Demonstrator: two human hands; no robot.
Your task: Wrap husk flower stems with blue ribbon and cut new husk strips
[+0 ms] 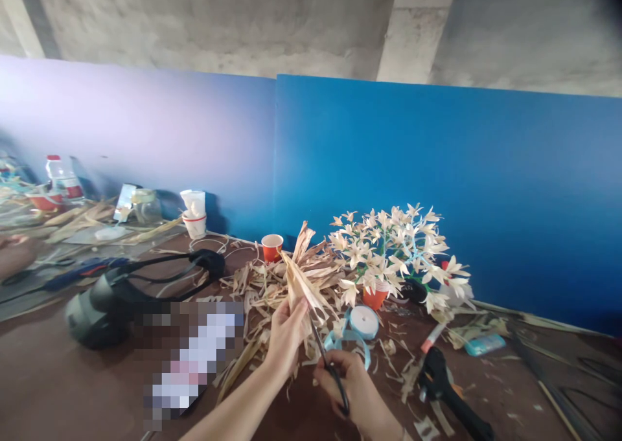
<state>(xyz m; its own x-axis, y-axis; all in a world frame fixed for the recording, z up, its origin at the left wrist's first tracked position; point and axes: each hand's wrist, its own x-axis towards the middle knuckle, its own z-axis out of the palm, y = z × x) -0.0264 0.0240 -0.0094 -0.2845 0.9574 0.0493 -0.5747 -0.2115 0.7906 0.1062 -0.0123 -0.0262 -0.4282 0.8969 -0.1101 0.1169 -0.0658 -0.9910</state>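
Note:
Near the middle of the head view, my left hand [286,334] pinches a pale dried husk [302,289] that points up over the pile. Black-handled scissors [335,379] are in my right hand [352,386], with fingers wrapped round the handles. Their blades reach up to the lower edge of the husk, beside my left fingertips. Behind both hands lies a heap of dried husk strips [262,289]. White husk flowers [389,247] stand in an orange cup [376,294] to the right of it.
Ribbon rolls [363,322] lie beyond my right hand. A black glue gun [449,389] is at the right. On the left are a black headset [104,305], a blurred-out object [199,353] and white cups [195,224]. Another person's hand [17,254] shows at the far left edge.

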